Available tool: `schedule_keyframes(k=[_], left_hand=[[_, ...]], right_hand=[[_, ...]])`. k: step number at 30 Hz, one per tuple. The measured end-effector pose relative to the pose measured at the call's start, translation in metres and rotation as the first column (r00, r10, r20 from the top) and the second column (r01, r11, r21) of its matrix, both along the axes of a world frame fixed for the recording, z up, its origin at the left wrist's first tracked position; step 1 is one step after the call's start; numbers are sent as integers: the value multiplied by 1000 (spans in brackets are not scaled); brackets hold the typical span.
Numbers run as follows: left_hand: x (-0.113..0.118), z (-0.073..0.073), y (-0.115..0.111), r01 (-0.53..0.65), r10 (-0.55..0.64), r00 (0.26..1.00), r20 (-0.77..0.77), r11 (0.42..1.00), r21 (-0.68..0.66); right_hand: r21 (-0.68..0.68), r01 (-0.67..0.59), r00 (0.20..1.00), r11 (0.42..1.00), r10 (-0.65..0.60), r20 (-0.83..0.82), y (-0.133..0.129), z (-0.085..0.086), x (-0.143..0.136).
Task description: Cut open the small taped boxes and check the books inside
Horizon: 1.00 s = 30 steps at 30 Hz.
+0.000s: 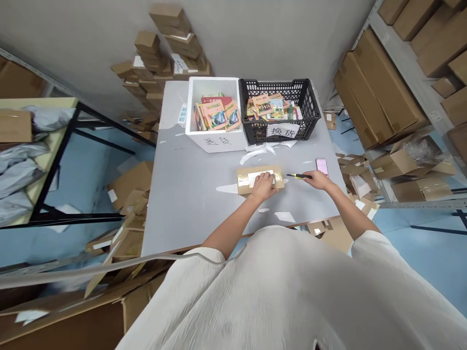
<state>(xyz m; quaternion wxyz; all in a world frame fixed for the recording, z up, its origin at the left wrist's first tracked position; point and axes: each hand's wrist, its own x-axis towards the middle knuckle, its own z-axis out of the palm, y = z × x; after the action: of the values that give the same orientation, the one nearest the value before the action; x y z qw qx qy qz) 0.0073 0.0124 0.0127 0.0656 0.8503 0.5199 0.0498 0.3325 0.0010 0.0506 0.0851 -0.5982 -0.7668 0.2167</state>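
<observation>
A small brown cardboard box (242,186) with clear tape and a white label lies on the grey table (182,194) near its front edge. My left hand (264,185) rests flat on top of the box, fingers spread over the label. To the right, my right hand (316,180) is closed around a yellow and black utility knife (301,176). The knife's blade points left, toward the box, and does not touch it. A phone with a lit pink screen (322,166) lies just beyond my right hand.
Behind the box stand a white foam bin (219,142) and a black plastic crate (279,130), both holding booklets. Paper scraps (257,153) lie before them. Shelves with boxes (419,58) flank the right; a rack with grey bags (18,165) is left.
</observation>
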Motion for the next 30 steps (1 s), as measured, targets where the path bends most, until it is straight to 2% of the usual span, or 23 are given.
schedule_keyframes(k=[7,11,15,20,25,30], left_hand=[[11,7,4,-44,35,992,-120,996,-79],[15,3,3,-48,38,990,-136,997,-67],[8,-1,-2,-33,28,994,-102,998,-48],[-18,-3,-5,11,-13,997,-80,999,-30],[-46,-1,-7,40,-43,997,-68,998,-48],[-52,2,-9,57,-61,996,-65,997,-55]], right_hand=[[-35,-17,978,999,9,-209,9,-19,5],[-29,-7,954,1000,-2,-301,18,-24,-1],[-56,-36,929,998,12,-371,25,-26,-8],[-77,-146,935,986,112,-337,26,-29,-19],[-61,-183,952,981,161,-259,28,-33,-39],[-26,-238,966,971,234,-108,37,-31,-58]])
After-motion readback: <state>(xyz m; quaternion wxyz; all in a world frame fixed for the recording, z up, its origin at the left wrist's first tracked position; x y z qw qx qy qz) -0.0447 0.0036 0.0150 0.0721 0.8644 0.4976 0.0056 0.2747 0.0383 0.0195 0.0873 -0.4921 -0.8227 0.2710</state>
